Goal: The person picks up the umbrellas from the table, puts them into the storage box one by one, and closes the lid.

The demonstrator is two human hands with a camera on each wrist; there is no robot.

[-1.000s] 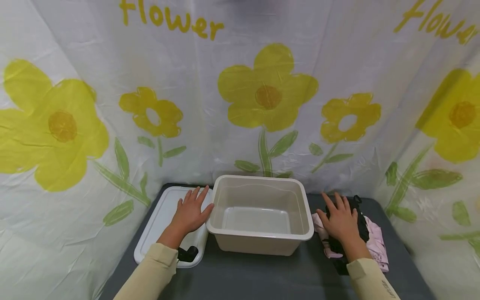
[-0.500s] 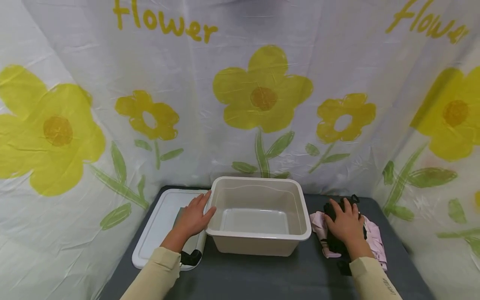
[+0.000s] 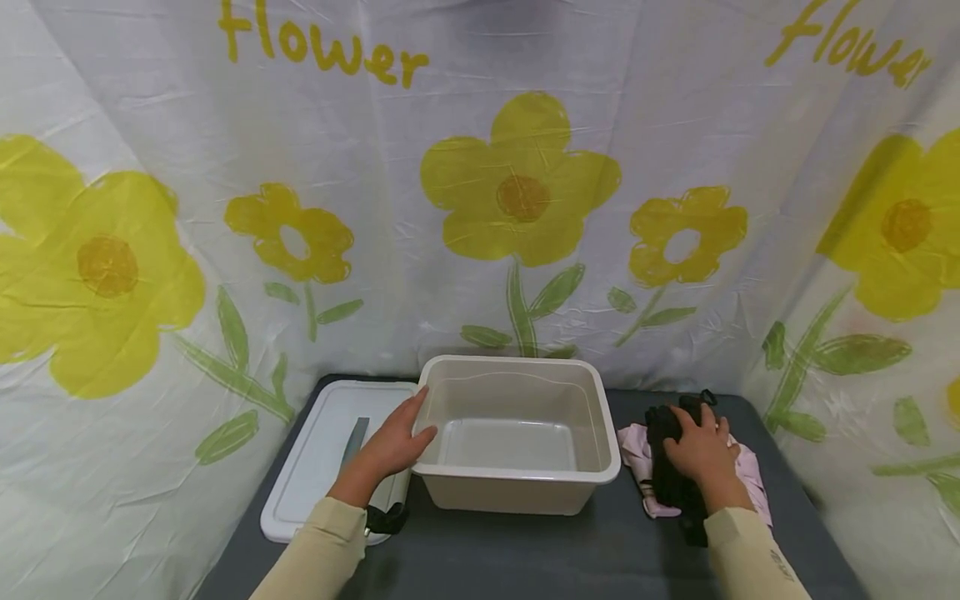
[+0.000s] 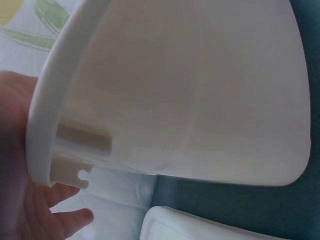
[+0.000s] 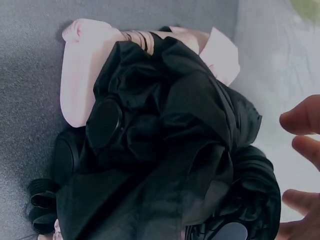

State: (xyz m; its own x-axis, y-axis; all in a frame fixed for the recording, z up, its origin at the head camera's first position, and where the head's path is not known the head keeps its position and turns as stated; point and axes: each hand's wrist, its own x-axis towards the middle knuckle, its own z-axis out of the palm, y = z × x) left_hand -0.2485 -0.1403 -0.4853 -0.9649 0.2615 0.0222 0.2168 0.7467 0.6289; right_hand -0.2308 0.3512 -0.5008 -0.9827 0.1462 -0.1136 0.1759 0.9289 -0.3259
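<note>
Our left hand (image 3: 393, 446) rests with relaxed fingers against the left rim of the beige rectangular plastic tub (image 3: 517, 477), which stands mid-table. Our right hand (image 3: 701, 454) curls its fingers over the crumpled black fabric bundle (image 3: 667, 479), which lies on a pale pink cloth (image 3: 637, 450) right of the tub. A white flat plastic lid (image 3: 315, 454) lies left, on the dark grey table (image 3: 525, 558).

Bin (image 3: 517, 487) mid-table – bare cloth (image 3: 525, 554) in front
</note>
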